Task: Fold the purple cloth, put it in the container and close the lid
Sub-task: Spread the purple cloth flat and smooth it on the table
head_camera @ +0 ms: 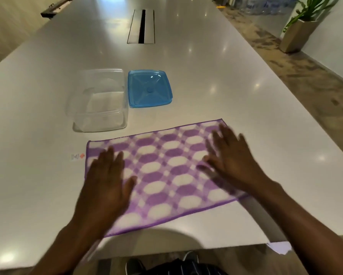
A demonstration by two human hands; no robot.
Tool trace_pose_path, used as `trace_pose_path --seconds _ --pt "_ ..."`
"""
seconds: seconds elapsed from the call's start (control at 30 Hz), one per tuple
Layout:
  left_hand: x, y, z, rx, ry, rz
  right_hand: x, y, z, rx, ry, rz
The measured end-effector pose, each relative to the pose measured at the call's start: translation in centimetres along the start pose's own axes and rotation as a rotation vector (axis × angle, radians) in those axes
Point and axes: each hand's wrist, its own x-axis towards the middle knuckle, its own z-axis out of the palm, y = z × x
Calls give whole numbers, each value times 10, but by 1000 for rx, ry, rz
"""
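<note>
Resting flat and open on the cloth (pixel 166 171), gripping nothing, left hand (pixel 107 175) and right hand (pixel 232 157) press it onto the table (pixel 246 96) near the container (pixel 99 100) and lid (pixel 149 88); a careless fold might leave it too bulky to fit.
</note>
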Motion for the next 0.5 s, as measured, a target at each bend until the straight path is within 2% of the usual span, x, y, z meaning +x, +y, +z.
trace_pose_path --seconds 0.07,0.13,0.37,0.5 --pt "-12 19 11 -71 -107 13 -21 -25 12 42 -115 -100" --pt "-21 20 21 -54 -175 -9 -37 -30 23 41 -167 -121" --pt "-22 -25 18 32 -173 -9 -50 35 17 -27 -145 49" --pt "-22 -37 7 51 -161 -13 -53 55 10 14 -164 147"
